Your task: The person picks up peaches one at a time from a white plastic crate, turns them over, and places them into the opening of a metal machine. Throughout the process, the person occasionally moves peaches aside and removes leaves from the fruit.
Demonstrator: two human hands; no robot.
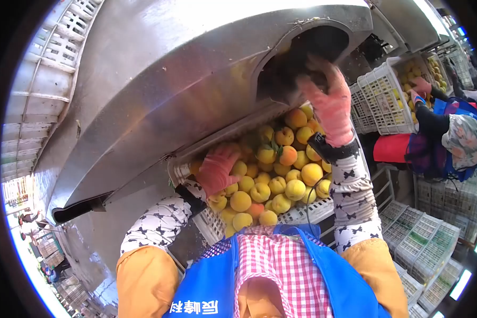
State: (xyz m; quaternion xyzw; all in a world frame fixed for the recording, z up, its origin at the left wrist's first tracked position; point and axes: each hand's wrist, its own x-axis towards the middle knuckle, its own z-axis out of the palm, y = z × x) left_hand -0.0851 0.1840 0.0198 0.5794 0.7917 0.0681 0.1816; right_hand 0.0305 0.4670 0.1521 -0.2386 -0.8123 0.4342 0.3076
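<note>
Left hand (217,169) curls its gloved fingers over the crate (312,211) rim, tips buried among the peaches (281,169) just beside them. Right hand (329,103) holds its fingers together, the tips lost in the dark chute opening (312,47) above; I cannot tell whether it grips anything.

The right grip (331,106) reaches into the dark opening (307,50) of the metal hood (159,79), its fingertips blurred there; the far rim of the crate (312,212) hides under the hood; the left grip (217,169) covers its left rim; a co-worker (450,132) is cut off at right.
</note>
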